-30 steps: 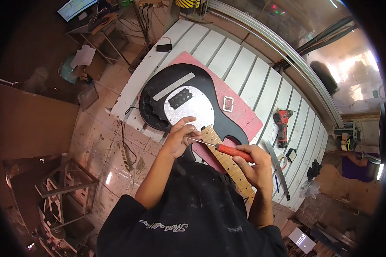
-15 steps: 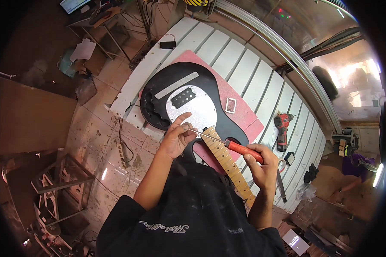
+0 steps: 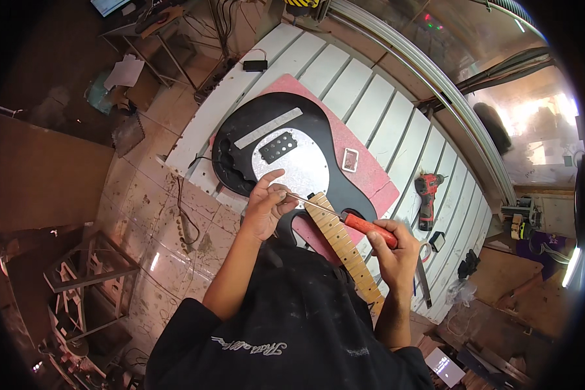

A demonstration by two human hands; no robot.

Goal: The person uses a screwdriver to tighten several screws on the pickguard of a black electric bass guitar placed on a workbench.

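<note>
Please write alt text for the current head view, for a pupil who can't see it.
A right hand holds a red-handled screwdriver over a guitar neck, its tip at the left hand's fingers. The black guitar body lies on a pink board on a white slatted table.

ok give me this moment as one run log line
right hand: holds screwdriver handle; left hand: at its tip; guitar: on pink board; drill: on table
</note>
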